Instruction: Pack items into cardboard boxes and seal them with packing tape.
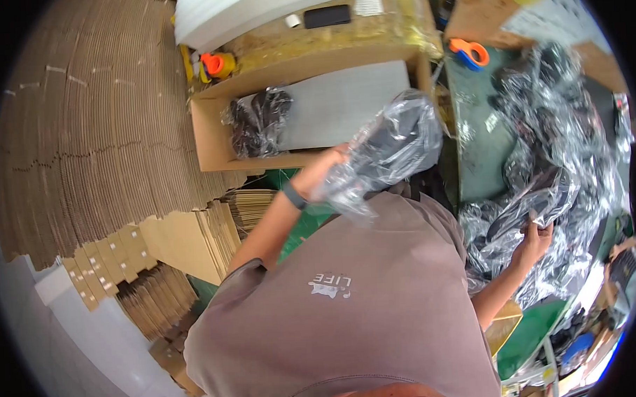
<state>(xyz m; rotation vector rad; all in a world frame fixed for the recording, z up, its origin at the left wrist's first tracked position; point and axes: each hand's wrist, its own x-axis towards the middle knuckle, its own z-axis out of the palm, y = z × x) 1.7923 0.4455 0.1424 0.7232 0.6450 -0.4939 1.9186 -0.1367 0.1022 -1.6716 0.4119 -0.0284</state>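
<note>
My left hand is closed on the end of a clear plastic bag with a black, rounded item inside. This bagged black item hangs over the near right part of an open cardboard box. Inside the box lie a pale grey foam sheet and, at the left end, another bagged dark item. To the right, my right hand pinches the plastic of a bagged black item on a pile. The plastic hides what kind of items these are.
A pile of bagged black items covers much of the green table at right. An orange and blue tape dispenser stands near its far edge. Tall stacks of flat cardboard fill the left. Behind the box lie a black phone-like object and white foam.
</note>
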